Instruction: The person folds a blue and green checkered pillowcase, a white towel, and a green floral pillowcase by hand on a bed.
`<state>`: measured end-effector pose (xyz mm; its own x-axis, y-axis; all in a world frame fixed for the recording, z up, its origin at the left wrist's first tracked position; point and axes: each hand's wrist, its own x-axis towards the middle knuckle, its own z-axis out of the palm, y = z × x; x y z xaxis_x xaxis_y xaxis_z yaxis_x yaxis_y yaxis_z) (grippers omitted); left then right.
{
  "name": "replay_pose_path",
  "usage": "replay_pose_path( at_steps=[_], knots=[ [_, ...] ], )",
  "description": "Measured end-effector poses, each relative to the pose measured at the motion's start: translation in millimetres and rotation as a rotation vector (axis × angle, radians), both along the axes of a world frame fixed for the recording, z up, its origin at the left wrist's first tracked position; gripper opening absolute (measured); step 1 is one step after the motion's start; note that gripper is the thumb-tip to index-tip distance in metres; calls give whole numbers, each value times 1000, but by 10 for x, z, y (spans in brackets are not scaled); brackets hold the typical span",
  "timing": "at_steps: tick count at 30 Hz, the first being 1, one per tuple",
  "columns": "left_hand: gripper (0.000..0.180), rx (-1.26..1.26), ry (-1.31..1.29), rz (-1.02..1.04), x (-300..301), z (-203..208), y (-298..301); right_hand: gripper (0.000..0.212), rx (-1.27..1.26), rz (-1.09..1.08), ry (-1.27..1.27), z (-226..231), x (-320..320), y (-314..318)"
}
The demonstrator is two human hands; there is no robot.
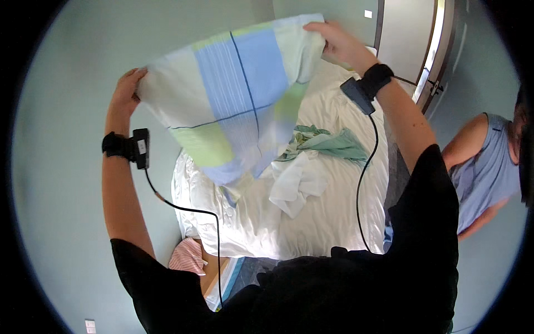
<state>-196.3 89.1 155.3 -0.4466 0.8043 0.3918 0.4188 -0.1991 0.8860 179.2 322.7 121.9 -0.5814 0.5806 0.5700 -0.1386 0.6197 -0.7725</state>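
Note:
A checked cloth (245, 83) in blue, pale green and white hangs spread between my raised hands, its lower part falling in loose folds over the bed. My left hand (128, 89) pinches its upper left corner. At the upper right corner, my right hand (339, 42) grips the edge between thumb and fingers. Below the cloth, a crumpled green cloth (334, 143) and a bunched white cloth (298, 181) lie on the white bedding (256, 236). Part of the bed is hidden behind the checked cloth.
Cabled black devices are strapped to my left wrist (140, 147) and right wrist (359, 94). A person in a grey sleeveless top (486, 167) is close on my right. A pink striped cloth (188, 257) lies by the bed's near left corner. The door (409, 39) is at the far right.

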Motion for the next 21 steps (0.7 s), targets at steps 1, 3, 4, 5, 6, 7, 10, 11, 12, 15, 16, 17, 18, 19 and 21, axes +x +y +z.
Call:
replay_pose_path(
  at_steps=[1,3,4,5,6,7,10,11,12,15,16,17,18,19,21],
  knots=[
    [33,-3,-44,-2,-22,-70,13,38,-200,-29,44,-37,-148,-193],
    [26,18,-411,39,88,-107,144,35,-420,-174,67,-48,-264,-459],
    [26,17,-411,31,101,-128,182,35,-420,-182,69,-81,-224,-429],
    [27,34,-522,-2,105,-170,215,35,-468,-140,110,-151,-190,-379],
    [27,54,-635,-28,81,-226,237,34,-515,-91,146,-180,-191,-352],
    [23,143,-583,-20,33,-337,253,34,-523,-89,136,-214,-254,-544],
    [18,304,-497,-186,526,-696,378,32,-403,-92,126,-485,-370,-1162],
    [16,294,-487,-148,757,-656,123,32,-374,-71,73,-482,-546,-1391],
    [15,276,-487,-132,998,-662,-23,31,-339,-56,18,-518,-666,-1567],
    [14,229,-457,-225,1475,-814,-201,31,-314,-21,-31,-608,-777,-1830],
    [11,215,-441,-255,1523,-873,-240,31,-314,26,-29,-601,-807,-1887],
    [11,197,-407,-282,1519,-932,-270,30,-244,-52,-96,-560,-820,-1936],
    [11,179,-373,-315,1529,-981,-283,30,-246,-53,-97,-599,-853,-1916],
    [11,179,-375,-317,1554,-1012,-302,28,-56,-95,-34,-666,-901,-1876],
    [14,110,-394,-310,1568,-1049,-376,27,138,-127,29,-706,-963,-1879]
  ],
)
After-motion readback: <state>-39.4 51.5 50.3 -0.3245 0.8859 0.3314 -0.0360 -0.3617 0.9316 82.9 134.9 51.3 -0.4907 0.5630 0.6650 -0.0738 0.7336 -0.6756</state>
